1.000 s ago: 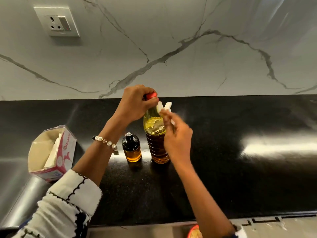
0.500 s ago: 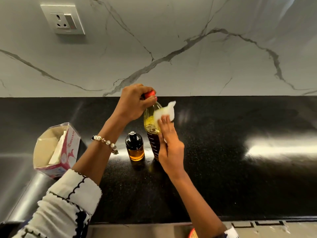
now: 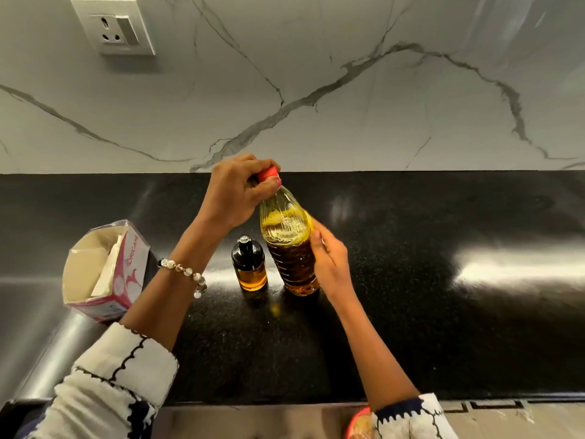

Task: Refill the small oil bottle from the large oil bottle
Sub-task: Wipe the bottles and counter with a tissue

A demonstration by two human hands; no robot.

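The large oil bottle [image 3: 289, 248], clear ribbed plastic holding amber oil, stands upright on the black countertop [image 3: 427, 327]. My left hand [image 3: 232, 193] is closed over its red cap [image 3: 267, 173]. My right hand [image 3: 329, 264] wraps the bottle's right side at mid height. Whether anything lies under that palm is hidden. The small oil bottle [image 3: 249, 267], dark glass with a black top and a little amber oil at its bottom, stands just left of the large one, untouched.
An open pink and white tissue box [image 3: 126, 264] sits at the left, by a steel sink edge [image 3: 41, 327]. A wall socket [image 3: 115, 26] is on the marble backsplash. An orange-rimmed object [image 3: 356, 426] shows at the bottom edge.
My right hand slid down the large bottle's side from the neck to mid height, and the white tissue it held is out of sight. My left hand stayed on the cap.
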